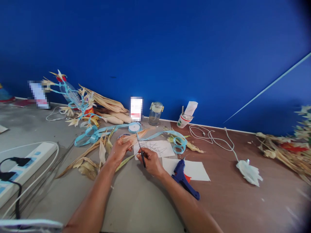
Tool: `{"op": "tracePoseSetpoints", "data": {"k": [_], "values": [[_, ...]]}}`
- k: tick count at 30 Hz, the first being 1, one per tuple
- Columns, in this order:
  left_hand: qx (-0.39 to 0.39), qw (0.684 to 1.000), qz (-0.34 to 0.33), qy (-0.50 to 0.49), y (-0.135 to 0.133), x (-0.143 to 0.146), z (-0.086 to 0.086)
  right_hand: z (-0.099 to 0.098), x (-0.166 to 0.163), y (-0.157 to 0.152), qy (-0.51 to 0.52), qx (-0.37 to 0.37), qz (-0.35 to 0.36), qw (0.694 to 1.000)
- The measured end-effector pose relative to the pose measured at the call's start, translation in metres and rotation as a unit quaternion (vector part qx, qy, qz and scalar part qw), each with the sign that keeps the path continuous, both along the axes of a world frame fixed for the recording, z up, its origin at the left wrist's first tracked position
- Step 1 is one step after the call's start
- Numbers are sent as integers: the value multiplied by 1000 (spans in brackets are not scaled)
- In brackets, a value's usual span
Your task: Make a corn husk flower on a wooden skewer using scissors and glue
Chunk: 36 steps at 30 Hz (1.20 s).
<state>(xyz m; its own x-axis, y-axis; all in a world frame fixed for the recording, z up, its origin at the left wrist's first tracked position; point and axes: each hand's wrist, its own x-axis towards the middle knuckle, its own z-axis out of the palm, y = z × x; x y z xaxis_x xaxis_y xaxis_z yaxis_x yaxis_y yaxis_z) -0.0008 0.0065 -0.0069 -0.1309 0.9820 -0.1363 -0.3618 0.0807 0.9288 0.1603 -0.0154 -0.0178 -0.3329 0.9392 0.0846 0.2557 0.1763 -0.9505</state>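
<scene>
Gripping pale husk in left hand, dark scissors in right hand.

1. Beside the right hand, the glue gun (nozzle pointing away) blocks low passage.
2. Brown tabletop beyond it leaves a lane.
3. Jar and cup flank a gap, depth hard to judge.
4. Power strip obstructs far left.

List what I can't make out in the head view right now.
All in the head view:
Black tool: handle partly covered by the right hand; type unclear.
Husk: held end hidden by the left hand.
Middle screen: pixelated, unreadable.
Power strip: cut off by the left edge.
Dried bundle: cut off by the right edge, blurred.
</scene>
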Motion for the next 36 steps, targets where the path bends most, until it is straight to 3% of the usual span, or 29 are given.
{"op": "tracePoseSetpoints", "data": {"k": [5,11,16,20,28,32,36], "values": [[-19,999,-32,-6,0,-2,1,-1,-1,3,92,-81,-44,991],[-35,980,-183,73,-7,2,5,3,7,14,282,-97,-86,950],[-32,955,-257,147,-13,9,6,0,9,17,234,-102,-49,966],[-41,959,-247,131,-11,9,4,-2,8,19,230,-112,-76,964],[-71,984,-152,-56,-7,18,-5,-3,9,24,355,-149,-183,905],[-92,973,-154,-143,-11,34,-8,-5,4,23,345,-97,-242,902],[-87,973,-139,-163,-14,48,-9,-7,0,22,320,-81,-243,912]]}}
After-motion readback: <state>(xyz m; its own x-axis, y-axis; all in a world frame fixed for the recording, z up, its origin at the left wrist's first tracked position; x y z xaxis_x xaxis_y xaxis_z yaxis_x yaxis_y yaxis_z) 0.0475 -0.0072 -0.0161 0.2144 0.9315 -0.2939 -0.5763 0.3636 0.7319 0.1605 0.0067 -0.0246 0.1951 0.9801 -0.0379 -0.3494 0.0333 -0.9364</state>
